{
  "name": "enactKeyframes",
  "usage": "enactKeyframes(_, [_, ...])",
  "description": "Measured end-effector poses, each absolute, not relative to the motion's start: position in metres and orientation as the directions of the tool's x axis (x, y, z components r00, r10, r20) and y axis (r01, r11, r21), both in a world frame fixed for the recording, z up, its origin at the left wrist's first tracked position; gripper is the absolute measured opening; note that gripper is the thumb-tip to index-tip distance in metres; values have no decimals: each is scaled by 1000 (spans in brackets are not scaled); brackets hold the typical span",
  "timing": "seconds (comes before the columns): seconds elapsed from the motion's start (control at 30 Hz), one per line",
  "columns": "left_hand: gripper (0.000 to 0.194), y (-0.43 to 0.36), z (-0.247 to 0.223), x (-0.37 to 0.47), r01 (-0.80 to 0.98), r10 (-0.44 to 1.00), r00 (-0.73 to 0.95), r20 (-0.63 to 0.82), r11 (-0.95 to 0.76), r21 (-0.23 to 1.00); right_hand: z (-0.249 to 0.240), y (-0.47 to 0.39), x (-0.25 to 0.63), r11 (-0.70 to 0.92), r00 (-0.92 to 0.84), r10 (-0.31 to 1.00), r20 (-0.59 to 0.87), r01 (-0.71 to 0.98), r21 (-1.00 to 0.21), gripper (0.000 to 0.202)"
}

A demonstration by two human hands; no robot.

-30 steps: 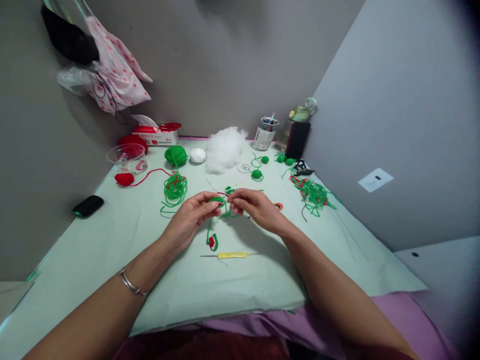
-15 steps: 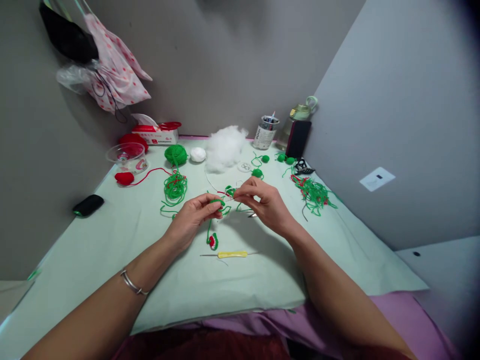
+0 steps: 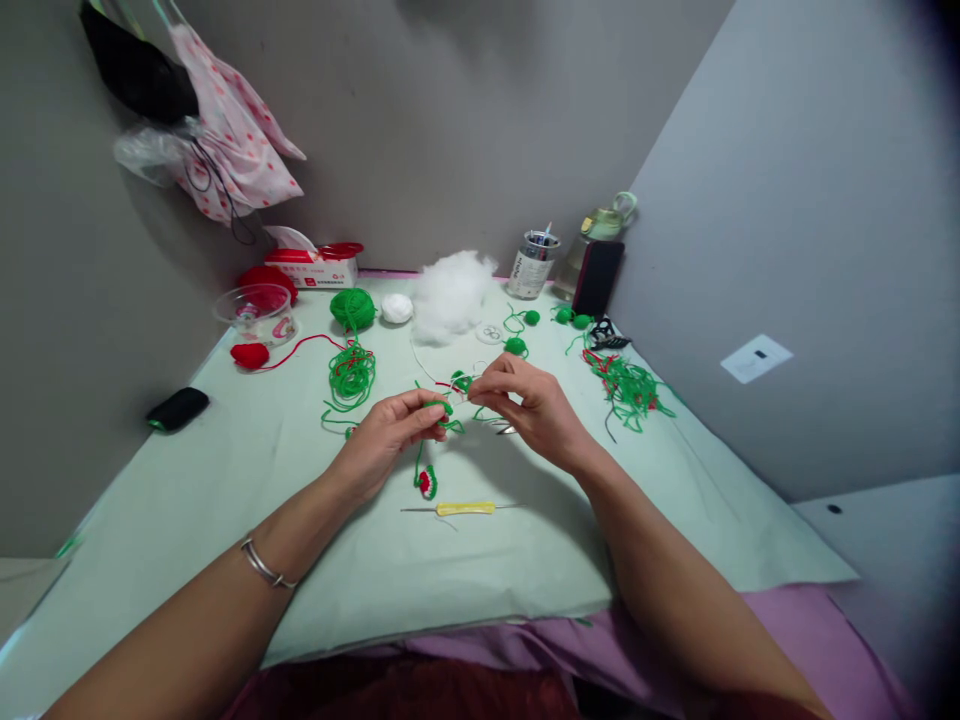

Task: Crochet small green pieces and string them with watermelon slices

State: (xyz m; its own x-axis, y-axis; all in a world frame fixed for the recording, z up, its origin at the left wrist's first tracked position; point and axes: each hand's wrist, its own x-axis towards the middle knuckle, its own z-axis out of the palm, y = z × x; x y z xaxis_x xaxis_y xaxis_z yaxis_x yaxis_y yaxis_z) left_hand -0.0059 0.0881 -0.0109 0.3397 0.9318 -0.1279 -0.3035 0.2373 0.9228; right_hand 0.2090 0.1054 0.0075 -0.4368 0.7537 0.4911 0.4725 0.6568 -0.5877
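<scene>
My left hand (image 3: 394, 428) is closed, thumb and fingers pinching a small green crochet piece (image 3: 439, 408). Just right of it, my right hand (image 3: 517, 400) is closed in a fingertip pinch on thin white yarn (image 3: 459, 401); whether a needle is also in those fingers is too small to tell. A red, white and green crocheted wedge (image 3: 427, 483) lies below the left fingers, with a green strand by it. Nearer me lies a crochet hook with a yellow handle (image 3: 465, 508). Scissors (image 3: 507, 429) are partly hidden beside the right hand.
Behind the hands are a green yarn ball (image 3: 352, 309), white yarn ball (image 3: 396, 309) and white stuffing (image 3: 453, 295). A clear tub (image 3: 259, 322) and black case (image 3: 177, 409) are left. Green yarn scraps (image 3: 634, 390), a pen can (image 3: 532, 265) and a phone (image 3: 598, 278) are right.
Both hands stay nearly in place, still pinching. The green piece in my left fingers has turned or shifted very slightly. The other things on the table have not moved.
</scene>
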Motion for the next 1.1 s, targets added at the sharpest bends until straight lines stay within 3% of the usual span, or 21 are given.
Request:
enactKeyframes(0.23, [22, 88, -14, -8, -299, 923, 358, -140, 255, 920, 8, 104, 207, 647, -460, 759, 461, 444, -620, 13])
enactKeyframes(0.47, [18, 88, -12, -10, -277, 857, 495, -144, 313, 908, 6, 106, 205, 595, -477, 778, 409, 351, -723, 9])
enactKeyframes(0.73, [17, 90, -17, -7, -371, 916, 389, -99, 254, 893, -6, 97, 188, 603, -405, 788, 464, 357, -713, 15])
enactKeyframes(0.9, [17, 88, -22, -4, -332, 933, 349, -82, 205, 921, -8, 92, 183, 720, -471, 694, 544, 457, -523, 15])
enactKeyframes(1.1, [22, 88, -30, 0, -296, 938, 326, -116, 218, 930, -11, 88, 179, 673, -563, 714, 416, 714, -190, 23])
